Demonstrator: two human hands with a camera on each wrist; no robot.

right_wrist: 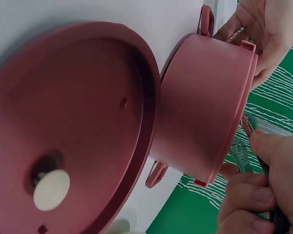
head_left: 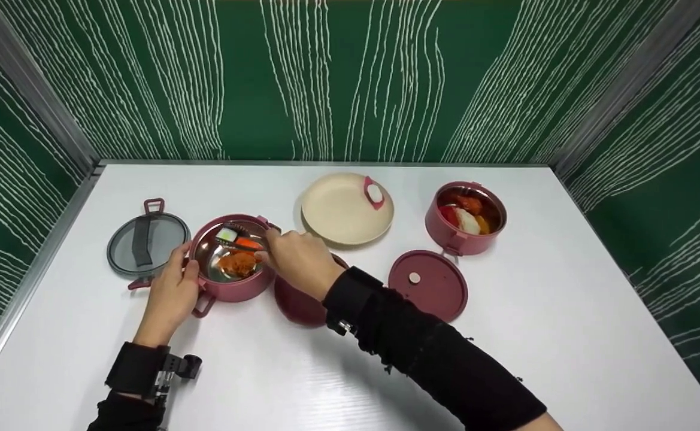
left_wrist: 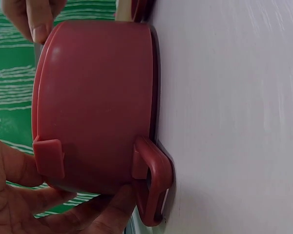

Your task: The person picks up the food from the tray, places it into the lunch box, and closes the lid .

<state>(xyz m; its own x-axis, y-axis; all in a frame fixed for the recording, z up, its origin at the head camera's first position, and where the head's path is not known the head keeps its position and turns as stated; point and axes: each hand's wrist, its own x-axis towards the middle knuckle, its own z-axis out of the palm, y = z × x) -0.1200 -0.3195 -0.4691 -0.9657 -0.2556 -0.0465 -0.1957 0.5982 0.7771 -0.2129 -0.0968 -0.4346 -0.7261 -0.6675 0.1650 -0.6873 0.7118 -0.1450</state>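
1. The left hand (head_left: 169, 294) held the near red pot (head_left: 239, 291) on the table's left part, fingers curled round its side, probably so that it did not slide.
2. The right hand (head_left: 302, 260) gripped tongs (right_wrist: 241, 156); their tips were inside this pot, at a white-green piece (head_left: 226, 234).
3. Farther, a cream plate (head_left: 338, 209) and a second red pot (head_left: 475, 244) stood apart, perhaps for leaving space.
4. The white table (head_left: 254, 377) reached a green wall (head_left: 242, 78) with pale, wavy lines.

White table (head_left: 565, 299); green white-streaked walls (head_left: 350, 78); grey corner posts (head_left: 619, 90), possibly metal
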